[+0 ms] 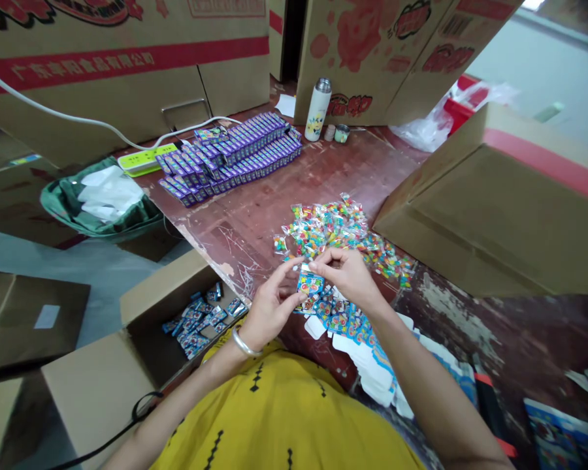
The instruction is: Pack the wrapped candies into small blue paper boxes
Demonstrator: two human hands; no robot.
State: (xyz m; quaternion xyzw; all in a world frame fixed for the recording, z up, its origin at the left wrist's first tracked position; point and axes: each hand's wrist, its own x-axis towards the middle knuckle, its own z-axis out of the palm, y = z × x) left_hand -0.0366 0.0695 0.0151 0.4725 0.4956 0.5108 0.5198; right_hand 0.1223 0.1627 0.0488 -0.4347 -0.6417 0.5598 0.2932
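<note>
Between my two hands is a small blue printed candy box [310, 287], held upright over the table's near edge. My left hand [273, 303], with a silver bangle at the wrist, grips the box by its left side. At its top end, my right hand [345, 273] pinches the white flap. Just beyond my hands lies a pile of small clear packets of coloured candies [328, 225]. Flattened blue-and-white boxes [357, 329] are fanned out under my right forearm. To the lower left, an open carton [176, 326] contains several small blue boxes [196, 323].
Stacked purple boxes [230, 153] stand at the table's back left, near a yellow-green power strip [142, 161]. Behind are a white thermos [318, 109] and big cartons [127, 72]. A large carton [500, 209] borders the right side. A green-lined bin [98, 196] stands left.
</note>
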